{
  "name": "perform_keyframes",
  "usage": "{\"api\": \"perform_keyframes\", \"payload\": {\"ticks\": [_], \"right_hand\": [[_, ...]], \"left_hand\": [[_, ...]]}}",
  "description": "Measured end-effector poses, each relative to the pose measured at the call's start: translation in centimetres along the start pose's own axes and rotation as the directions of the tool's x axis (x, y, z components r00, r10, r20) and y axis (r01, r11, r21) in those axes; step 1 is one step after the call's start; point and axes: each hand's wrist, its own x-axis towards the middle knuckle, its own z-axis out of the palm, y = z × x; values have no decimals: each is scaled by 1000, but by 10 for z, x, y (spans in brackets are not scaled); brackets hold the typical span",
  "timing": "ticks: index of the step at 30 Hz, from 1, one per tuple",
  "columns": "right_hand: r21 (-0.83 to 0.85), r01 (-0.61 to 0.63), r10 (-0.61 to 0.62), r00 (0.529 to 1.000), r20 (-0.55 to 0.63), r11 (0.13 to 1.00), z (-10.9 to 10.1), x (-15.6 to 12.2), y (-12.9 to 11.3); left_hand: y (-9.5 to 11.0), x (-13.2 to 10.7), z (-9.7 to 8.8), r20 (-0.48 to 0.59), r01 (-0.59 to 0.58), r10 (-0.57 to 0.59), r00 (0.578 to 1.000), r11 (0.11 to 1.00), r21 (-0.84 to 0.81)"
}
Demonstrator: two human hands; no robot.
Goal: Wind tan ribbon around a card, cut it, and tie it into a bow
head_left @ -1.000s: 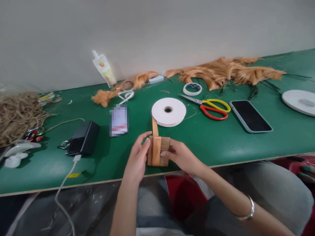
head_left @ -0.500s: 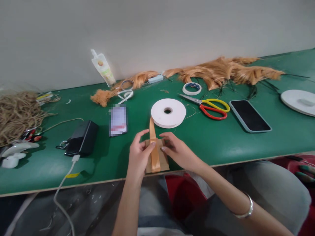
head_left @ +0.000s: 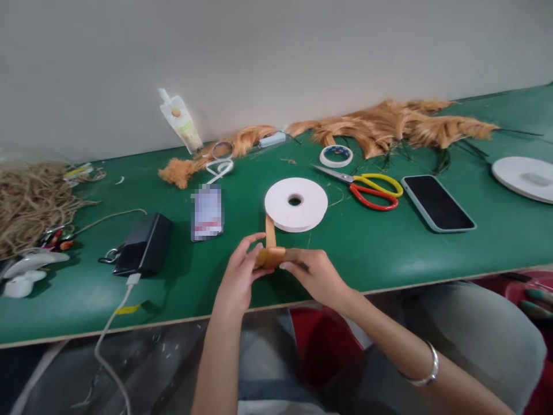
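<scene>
My left hand (head_left: 239, 275) and my right hand (head_left: 318, 273) hold a small cardboard piece from its two sides, near the table's front edge. Orange-brown satin ribbon (head_left: 270, 230) is wrapped round the card and covers most of what shows of it. The card is tipped, so its flat face is hardly visible. From it the ribbon runs up to the left side of a white spool (head_left: 279, 203) lying flat on the table. Both hands are closed on the card, with some fingertips hidden behind it.
Scissors (head_left: 375, 190) with red and yellow handles, a tape roll (head_left: 324, 157) and a phone (head_left: 438, 203) lie to the right. Behind are bundles of brown fibre (head_left: 384, 128). A black box (head_left: 144, 245) with a white cable and a cord pile (head_left: 34, 202) are left.
The card has been lifted and tipped from lying flat, with the ribbon around it. My right hand has closed on its right side. The spool has turned or shifted slightly.
</scene>
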Motion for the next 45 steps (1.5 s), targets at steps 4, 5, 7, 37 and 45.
{"api": "perform_keyframes", "payload": {"ticks": [4, 5, 7, 37, 45], "right_hand": [[270, -163, 146, 986, 80, 949, -2, 7, 0], [361, -172, 143, 984, 108, 917, -3, 8, 1], [488, -221, 168, 974, 151, 844, -4, 9, 1], [-516, 46, -112, 989, -98, 856, -45, 10, 18], [-566, 619, -756, 655, -11, 544, -4, -3, 13]], "left_hand": [[-4, -1, -4, 7, -85, 85, 996, 992, 92], [-4, -1, -4, 26, -95, 94, 995, 992, 80], [-2, -1, -2, 64, -103, 101, 993, 994, 33], [2, -13, 4, 12, -63, 63, 998, 998, 7], [5, -12, 2, 27, -37, 38, 999, 999, -35]]}}
